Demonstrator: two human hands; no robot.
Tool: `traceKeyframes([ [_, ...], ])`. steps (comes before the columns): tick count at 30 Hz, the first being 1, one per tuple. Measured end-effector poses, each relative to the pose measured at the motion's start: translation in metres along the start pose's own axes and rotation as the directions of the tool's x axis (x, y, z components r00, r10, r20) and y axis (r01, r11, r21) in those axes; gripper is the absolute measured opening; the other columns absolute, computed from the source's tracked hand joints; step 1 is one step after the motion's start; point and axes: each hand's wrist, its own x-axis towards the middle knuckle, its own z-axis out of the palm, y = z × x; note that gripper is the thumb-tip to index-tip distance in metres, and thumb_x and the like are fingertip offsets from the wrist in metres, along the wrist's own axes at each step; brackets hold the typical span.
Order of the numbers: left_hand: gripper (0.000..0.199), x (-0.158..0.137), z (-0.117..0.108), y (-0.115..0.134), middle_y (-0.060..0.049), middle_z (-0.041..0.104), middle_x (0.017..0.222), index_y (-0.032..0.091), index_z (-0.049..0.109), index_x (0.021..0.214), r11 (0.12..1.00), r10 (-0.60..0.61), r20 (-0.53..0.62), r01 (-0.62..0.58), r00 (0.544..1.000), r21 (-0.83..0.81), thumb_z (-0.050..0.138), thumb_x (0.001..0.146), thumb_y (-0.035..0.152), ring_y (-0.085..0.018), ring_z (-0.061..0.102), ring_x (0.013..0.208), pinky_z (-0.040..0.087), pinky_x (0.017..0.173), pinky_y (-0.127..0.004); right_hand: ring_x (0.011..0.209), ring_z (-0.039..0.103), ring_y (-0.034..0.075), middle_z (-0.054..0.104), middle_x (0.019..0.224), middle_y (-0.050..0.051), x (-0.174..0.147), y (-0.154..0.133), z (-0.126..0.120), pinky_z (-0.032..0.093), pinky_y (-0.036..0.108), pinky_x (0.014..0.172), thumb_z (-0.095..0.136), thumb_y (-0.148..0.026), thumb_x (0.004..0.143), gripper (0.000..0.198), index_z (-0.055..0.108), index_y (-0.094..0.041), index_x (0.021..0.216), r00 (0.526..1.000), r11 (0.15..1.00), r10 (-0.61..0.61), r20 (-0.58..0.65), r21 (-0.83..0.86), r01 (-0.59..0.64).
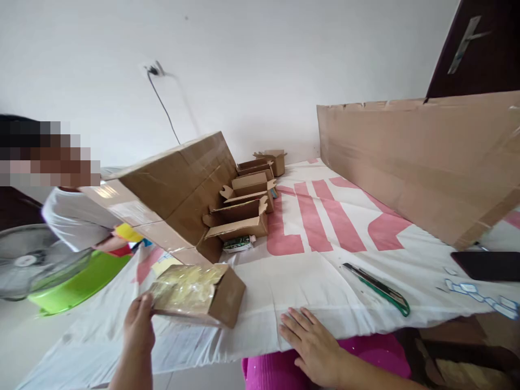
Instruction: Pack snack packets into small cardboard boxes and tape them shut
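My left hand (140,322) grips the near left end of a small cardboard box (184,287), thumb on top. Shiny clear tape covers the box's upper face, and it sits at the front of the cloth-covered table (252,279). My right hand (306,338) lies flat at the table's front edge, fingers spread and holding nothing. To the right of that hand rests a green utility knife (379,287), its blade end pointing away to the left. Behind the taped box is a small green and white carton (239,244).
Several open cardboard boxes (239,219) line a large cardboard box (174,189) at left. A tall cardboard panel (410,157) stands at right, near a dark phone (487,266) and blue-edged stickers (467,287). Another person (79,219) is beyond a green basin (81,284) and fan (28,260).
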Motion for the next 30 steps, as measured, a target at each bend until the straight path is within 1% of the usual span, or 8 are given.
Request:
traceKeyframes([
  [3,0.071,-0.051,0.027,0.005,-0.003,0.065,0.082,0.016,0.061,0.092,0.992,-0.092,0.197,0.107,0.976,-0.067,0.056,0.060,0.080,-0.024,0.061,0.081,0.051,0.077,-0.042,0.143,0.026,0.030,0.035,0.154,0.009,0.002,-0.003,-0.007,0.015,0.051,0.118,0.058,-0.040,0.088,0.063,0.038,-0.022,0.145,0.998,1.000,-0.012,-0.055,0.022,0.013],
  [6,0.071,-0.106,0.047,0.032,-0.009,0.064,0.106,0.017,0.056,0.114,0.981,-0.088,0.347,0.141,0.934,-0.134,0.056,0.070,0.072,-0.029,0.059,0.098,0.047,0.089,-0.045,0.108,0.059,0.025,0.067,0.111,0.011,-0.002,0.000,-0.011,0.044,0.040,0.095,0.058,-0.039,0.087,0.024,0.066,-0.019,0.099,0.948,0.986,0.099,-0.304,0.156,-0.054],
  [9,0.058,-0.149,0.058,0.062,-0.010,0.062,0.116,0.020,0.052,0.121,0.973,-0.015,0.459,0.119,0.888,-0.197,0.051,0.082,0.062,-0.030,0.056,0.111,0.043,0.096,-0.045,0.067,0.058,0.015,0.057,0.066,0.001,-0.015,0.009,-0.016,0.045,0.027,0.065,0.047,-0.033,0.094,0.032,0.052,-0.020,0.065,0.804,0.942,0.263,-0.534,0.323,-0.094],
  [12,0.051,-0.174,0.059,0.081,-0.011,0.061,0.118,0.020,0.051,0.122,0.966,0.058,0.509,0.081,0.859,-0.247,0.053,0.085,0.055,-0.029,0.056,0.111,0.045,0.093,-0.043,0.060,0.053,0.013,0.050,0.063,-0.001,-0.032,0.020,-0.025,0.043,0.024,0.060,0.042,-0.029,0.097,0.033,0.046,-0.021,0.066,0.743,0.929,0.274,-0.610,0.368,-0.040],
  [16,0.048,-0.187,0.054,0.095,-0.011,0.060,0.117,0.020,0.049,0.126,0.960,0.118,0.542,0.045,0.832,-0.277,0.055,0.087,0.048,-0.027,0.056,0.107,0.047,0.087,-0.039,0.057,0.050,0.012,0.048,0.063,-0.002,-0.051,0.028,-0.035,0.042,0.022,0.056,0.041,-0.026,0.097,0.032,0.046,-0.021,0.066,0.722,0.920,0.272,-0.636,0.392,-0.002],
  [20,0.040,-0.189,0.050,0.108,-0.011,0.057,0.116,0.022,0.056,0.119,0.949,0.196,0.576,-0.005,0.794,-0.315,0.057,0.087,0.045,-0.025,0.055,0.106,0.046,0.090,-0.040,0.053,0.047,0.012,0.047,0.059,-0.003,-0.057,0.028,-0.048,0.040,0.022,0.051,0.042,-0.029,0.097,0.033,0.045,-0.022,0.065,0.648,0.909,0.336,-0.683,0.414,-0.034],
  [25,0.035,-0.185,0.054,0.111,-0.012,0.048,0.122,0.019,0.068,0.094,0.908,0.158,0.616,0.131,0.772,-0.397,0.062,0.082,0.052,-0.030,0.047,0.122,0.042,0.100,-0.041,0.057,0.053,0.015,0.053,0.060,0.000,-0.060,0.030,-0.069,0.044,0.024,0.054,0.042,-0.035,0.097,0.035,0.048,-0.022,0.064,0.593,0.929,0.325,-0.736,0.367,-0.053],
  [30,0.033,-0.182,0.057,0.109,-0.012,0.043,0.130,0.019,0.066,0.091,0.883,0.207,0.610,0.123,0.765,-0.454,0.059,0.085,0.050,-0.031,0.040,0.128,0.038,0.104,-0.041,0.065,0.061,0.018,0.063,0.069,0.003,-0.069,0.065,-0.093,0.050,0.028,0.063,0.043,-0.043,0.094,0.030,0.058,-0.022,0.079,0.480,0.912,0.394,-0.784,0.270,-0.308],
])
